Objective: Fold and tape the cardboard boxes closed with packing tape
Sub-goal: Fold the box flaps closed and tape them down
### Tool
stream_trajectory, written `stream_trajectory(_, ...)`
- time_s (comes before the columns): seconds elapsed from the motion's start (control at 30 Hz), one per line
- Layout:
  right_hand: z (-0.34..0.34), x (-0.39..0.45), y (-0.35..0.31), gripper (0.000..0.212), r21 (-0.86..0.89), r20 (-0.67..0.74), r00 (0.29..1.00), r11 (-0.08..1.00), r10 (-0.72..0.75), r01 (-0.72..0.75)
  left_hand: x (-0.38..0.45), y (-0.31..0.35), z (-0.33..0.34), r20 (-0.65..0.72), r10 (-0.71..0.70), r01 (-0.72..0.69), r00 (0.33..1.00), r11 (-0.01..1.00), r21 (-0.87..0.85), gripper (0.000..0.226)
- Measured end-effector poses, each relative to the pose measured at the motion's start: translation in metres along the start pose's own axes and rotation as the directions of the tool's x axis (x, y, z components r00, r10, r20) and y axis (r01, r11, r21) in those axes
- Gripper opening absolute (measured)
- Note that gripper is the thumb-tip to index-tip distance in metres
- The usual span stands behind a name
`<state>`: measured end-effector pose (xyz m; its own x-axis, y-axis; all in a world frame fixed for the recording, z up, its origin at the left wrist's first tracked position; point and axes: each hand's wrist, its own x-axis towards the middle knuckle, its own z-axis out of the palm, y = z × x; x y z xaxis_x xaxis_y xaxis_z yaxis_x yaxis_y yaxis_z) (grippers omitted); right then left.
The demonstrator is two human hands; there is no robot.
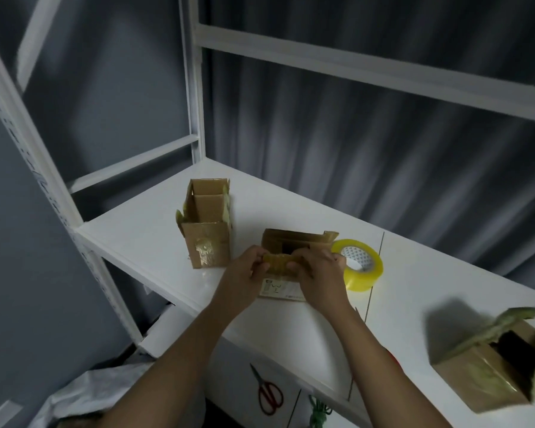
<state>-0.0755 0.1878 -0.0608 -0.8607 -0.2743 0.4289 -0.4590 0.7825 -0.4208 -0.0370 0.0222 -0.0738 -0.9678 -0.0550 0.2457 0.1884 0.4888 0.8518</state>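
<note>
Gripping a front flap (278,264) of the small cardboard box (294,251) with both hands, I have my left hand (244,273) and right hand (320,273) pinching it from either side, fingers (261,266) curled round the tape-covered edge. That box sits in the middle of the white table (142,230), its top open and a printed label (280,288) on the side facing me. Just beside it, to the right, the roll of yellowish packing tape (360,264) stands tilted on its edge, close to my right hand. To the left of my hands a taller open box (206,223) stands upright with its flaps raised and a patch of old tape on its front. Well apart, near the right edge, a third box (491,362) lies tipped with one flap open. Below the table edge I can see red-handled scissors (267,392).
</note>
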Motion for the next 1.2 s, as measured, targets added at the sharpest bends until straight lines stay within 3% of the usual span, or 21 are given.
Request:
stream_trajectory(0.33, 0.002, -0.003, 0.000, 0.014, -0.042, -0.072, 0.997, 0.999, -0.031, 0.028, 0.015, 0.006, -0.001, 0.049, -0.112, 0.117, 0.992, 0.987, -0.107, 0.012)
stream_trajectory(0.53, -0.006, -0.001, -0.001, 0.019, -0.096, 0.022, 0.997, 0.992, -0.080, 0.082, 0.019, 0.007, 0.000, 0.110, -0.061, 0.049, 0.992, 0.993, 0.106, 0.005)
stream_trajectory(0.63, -0.029, 0.011, 0.008, 0.025, -0.089, -0.095, 0.979, 0.981, -0.178, 0.170, 0.022, 0.008, -0.002, 0.138, -0.069, 0.045, 0.988, 0.984, 0.174, 0.003)
stream_trajectory(0.7, -0.049, 0.027, 0.021, 0.021, -0.022, -0.161, 0.978, 0.991, -0.134, 0.132, 0.028, 0.007, -0.007, 0.178, -0.078, 0.051, 0.981, 0.987, 0.151, 0.005)
stream_trajectory(0.73, -0.059, 0.035, 0.027, 0.020, -0.009, -0.120, 0.989, 0.996, -0.087, 0.087, 0.032, 0.007, -0.010, 0.203, -0.073, 0.042, 0.976, 0.988, 0.149, 0.006)
stream_trajectory(0.8, -0.069, 0.050, 0.033, 0.028, -0.046, 0.120, 0.992, 0.999, 0.024, -0.019, 0.038, 0.009, -0.016, 0.249, -0.058, 0.013, 0.967, 0.984, 0.179, 0.006)
stream_trajectory(0.9, -0.068, 0.069, 0.026, 0.032, -0.148, 0.448, 0.882, 0.985, 0.145, -0.086, 0.048, 0.013, -0.024, 0.283, -0.056, -0.030, 0.957, 0.957, 0.289, 0.012)
stream_trajectory(0.97, -0.065, 0.081, 0.020, 0.015, -0.167, 0.501, 0.850, 0.982, 0.163, -0.090, 0.053, 0.014, -0.028, 0.234, -0.010, -0.079, 0.972, 0.926, 0.369, 0.017)
stream_trajectory(1.07, -0.064, 0.092, 0.017, 0.012, -0.148, 0.480, 0.849, 0.975, 0.220, -0.169, 0.054, 0.023, -0.031, 0.068, 0.066, -0.092, 0.995, 0.849, 0.520, 0.033)
stream_trajectory(1.13, -0.063, 0.090, 0.012, 0.012, -0.028, 0.461, 0.839, 0.949, 0.290, -0.313, 0.048, 0.035, -0.028, 0.001, 0.126, -0.103, 0.992, 0.808, 0.580, 0.039)
stream_trajectory(1.2, -0.061, 0.079, 0.003, 0.009, 0.201, 0.511, 0.773, 0.821, 0.377, -0.534, 0.038, 0.047, -0.021, 0.021, 0.211, -0.188, 0.977, 0.820, 0.540, 0.032)
